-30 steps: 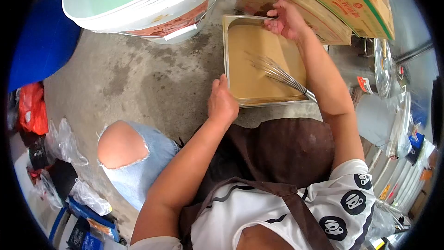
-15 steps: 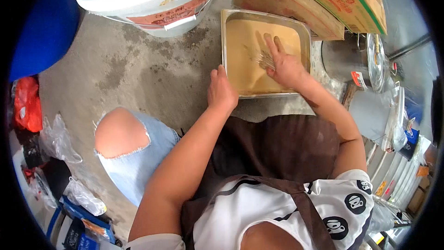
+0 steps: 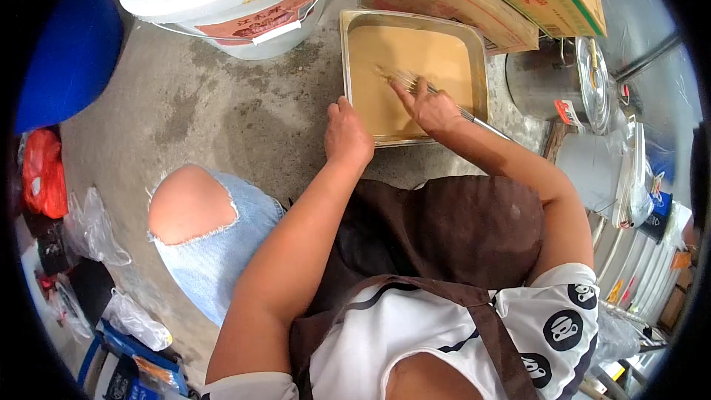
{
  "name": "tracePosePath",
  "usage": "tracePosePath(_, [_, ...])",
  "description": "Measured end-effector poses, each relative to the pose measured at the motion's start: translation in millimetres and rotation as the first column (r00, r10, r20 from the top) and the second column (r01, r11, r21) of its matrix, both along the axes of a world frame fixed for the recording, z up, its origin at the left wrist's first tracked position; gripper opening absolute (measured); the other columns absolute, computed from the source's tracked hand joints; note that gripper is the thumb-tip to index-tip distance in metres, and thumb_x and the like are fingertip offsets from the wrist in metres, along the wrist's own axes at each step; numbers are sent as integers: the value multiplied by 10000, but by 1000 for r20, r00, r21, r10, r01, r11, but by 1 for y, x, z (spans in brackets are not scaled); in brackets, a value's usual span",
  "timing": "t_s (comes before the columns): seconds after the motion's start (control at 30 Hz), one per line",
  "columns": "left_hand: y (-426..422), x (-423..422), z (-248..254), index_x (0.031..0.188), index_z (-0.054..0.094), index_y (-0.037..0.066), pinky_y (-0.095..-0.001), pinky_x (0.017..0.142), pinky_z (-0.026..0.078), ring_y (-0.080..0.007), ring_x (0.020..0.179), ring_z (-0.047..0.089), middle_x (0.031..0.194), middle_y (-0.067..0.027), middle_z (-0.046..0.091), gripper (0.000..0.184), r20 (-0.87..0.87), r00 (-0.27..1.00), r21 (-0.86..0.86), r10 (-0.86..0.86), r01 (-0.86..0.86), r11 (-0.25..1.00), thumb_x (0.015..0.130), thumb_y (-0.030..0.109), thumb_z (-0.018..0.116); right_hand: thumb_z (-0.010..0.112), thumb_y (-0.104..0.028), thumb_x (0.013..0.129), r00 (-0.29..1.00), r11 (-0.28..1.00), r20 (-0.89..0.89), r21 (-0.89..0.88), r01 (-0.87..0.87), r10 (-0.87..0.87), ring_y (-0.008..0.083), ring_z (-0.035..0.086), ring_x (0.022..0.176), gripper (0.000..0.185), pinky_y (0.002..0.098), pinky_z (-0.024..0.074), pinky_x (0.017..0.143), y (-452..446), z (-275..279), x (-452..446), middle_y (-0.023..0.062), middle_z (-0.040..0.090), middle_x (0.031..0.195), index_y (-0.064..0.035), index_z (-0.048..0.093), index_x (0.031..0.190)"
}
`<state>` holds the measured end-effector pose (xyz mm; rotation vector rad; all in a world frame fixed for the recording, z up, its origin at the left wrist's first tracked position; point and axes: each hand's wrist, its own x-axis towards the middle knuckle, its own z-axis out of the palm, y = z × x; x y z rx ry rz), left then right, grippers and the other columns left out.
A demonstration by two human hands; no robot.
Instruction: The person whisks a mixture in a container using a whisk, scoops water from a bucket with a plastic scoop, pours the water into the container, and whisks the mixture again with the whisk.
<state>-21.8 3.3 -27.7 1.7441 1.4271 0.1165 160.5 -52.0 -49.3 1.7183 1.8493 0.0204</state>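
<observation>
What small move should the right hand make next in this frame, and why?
Probably shift the right hand along the whisk to its handle: that hand is at the wires, over the tan liquid, while the handle juts past the rim of the tray. The left hand at the tray's corner should steady it.

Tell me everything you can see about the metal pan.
The metal pan is rectangular, silvery and open-topped, with rounded corners and a flat rim, sitting upright on the concrete floor. It holds tan liquid, its walls showing above the surface. The left hand grips its near left corner. A wire whisk slants across it, handle reaching past the near right corner. Cardboard boxes stand just beyond its far side.
</observation>
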Motion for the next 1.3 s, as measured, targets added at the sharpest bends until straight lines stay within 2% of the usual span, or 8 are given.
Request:
tracePosePath(0.2, [-1,0,-3,1074,413,-24,-442,801,417,-402,958,494,1056,-221,458,299,18,1000,19,-6,5,1000,805,90,478,427,-134,815,968,981,-161,42,-189,194,239,605,725,634,356,491,634,-7,31,-4,234,515,1087,-156,140,1379])
tracePosePath(0.3, [-1,-1,3,1075,412,-26,-439,803,417,-402,956,495,1053,-224,458,299,3,1000,5,-15,15,1000,804,81,476,467,-147,791,749,911,-520,188,-368,410,249,577,830,595,361,458,734,-18,45,3,157,559,1025,-121,241,1340])
tracePosePath(0.4, [1,0,2,1139,369,-34,-411,801,448,-366,962,517,1076,-206,436,405,-31,999,-1,-36,36,999,780,62,529,496,-137,761,807,962,-544,255,-102,230,263,570,847,561,363,450,745,-32,48,17,124,577,983,-88,311,1288])
tracePosePath(0.47, [1,1,-1,1135,371,-33,-412,801,447,-367,960,517,1075,-206,436,401,-33,999,8,-41,42,999,780,64,529,520,-132,745,905,940,-414,257,224,-102,297,564,874,563,379,438,772,-46,39,32,156,577,963,-70,323,1268])
tracePosePath(0.57, [0,1,0,1135,373,-31,-413,802,446,-367,958,517,1078,-207,435,401,-37,999,18,-40,41,999,778,65,529,526,-152,747,805,901,-509,122,416,-303,343,560,879,519,415,443,747,-59,15,47,177,572,959,-61,353,1227])
tracePosePath(0.8, [1,1,-5,1214,329,-34,-415,810,437,-370,965,507,1107,-209,425,485,-96,991,17,-89,92,996,782,72,520,512,-246,810,797,903,-486,34,428,-359,374,579,793,337,441,466,665,-35,40,40,217,574,928,-32,469,1067])
tracePosePath(0.9, [4,4,-7,1229,323,-32,-418,810,435,-370,972,502,1109,-206,424,492,-72,996,-39,-45,43,998,793,95,512,472,-353,853,840,908,-354,-81,411,-412,344,602,749,380,417,480,649,5,65,22,183,610,782,0,596,793])
tracePosePath(1.3, [1,3,6,1189,353,-24,-405,804,448,-362,959,513,1074,-192,439,467,-96,995,-18,-23,22,1000,772,79,536,487,-348,842,876,933,-350,-260,249,-332,338,604,794,360,413,473,701,0,77,13,204,613,826,-3,588,848])
